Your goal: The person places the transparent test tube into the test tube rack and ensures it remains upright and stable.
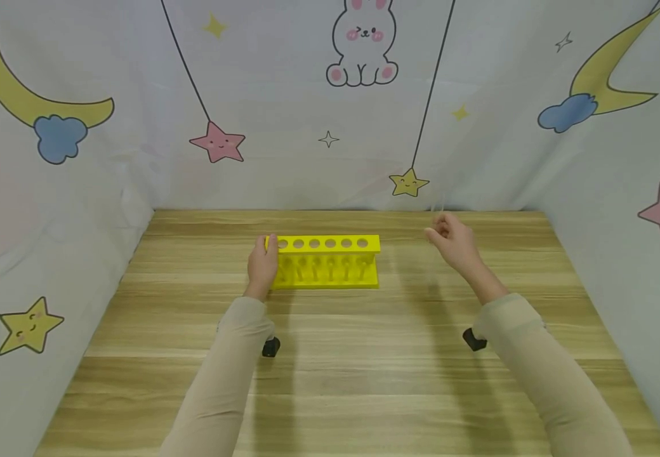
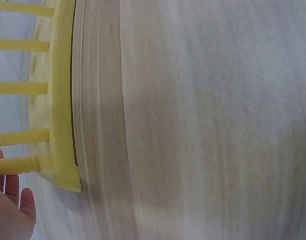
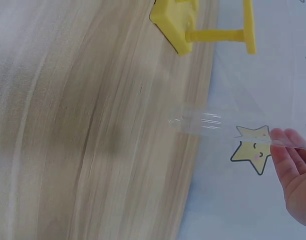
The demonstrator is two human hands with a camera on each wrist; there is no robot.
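A yellow rack (image 1: 322, 285) with a row of round holes along its top stands on the table. My left hand (image 1: 263, 270) grips its left end, thumb on the top bar; in the left wrist view the fingers of that hand (image 2: 12, 210) are beside the end post of the rack (image 2: 63, 100). To the right of the rack, my right hand (image 1: 457, 246) is raised and pinches a clear tube. The right wrist view shows the transparent tube (image 3: 207, 121) extending from the fingertips of the right hand (image 3: 297, 185), its rounded end away from the hand.
The wood-grain table (image 1: 353, 368) reaches back to a white cloth backdrop (image 1: 284, 178) printed with stars, moons and a rabbit. The cloth also stands along both sides. A dark wrist camera (image 1: 271, 347) sits under the left sleeve, another (image 1: 475, 339) under the right.
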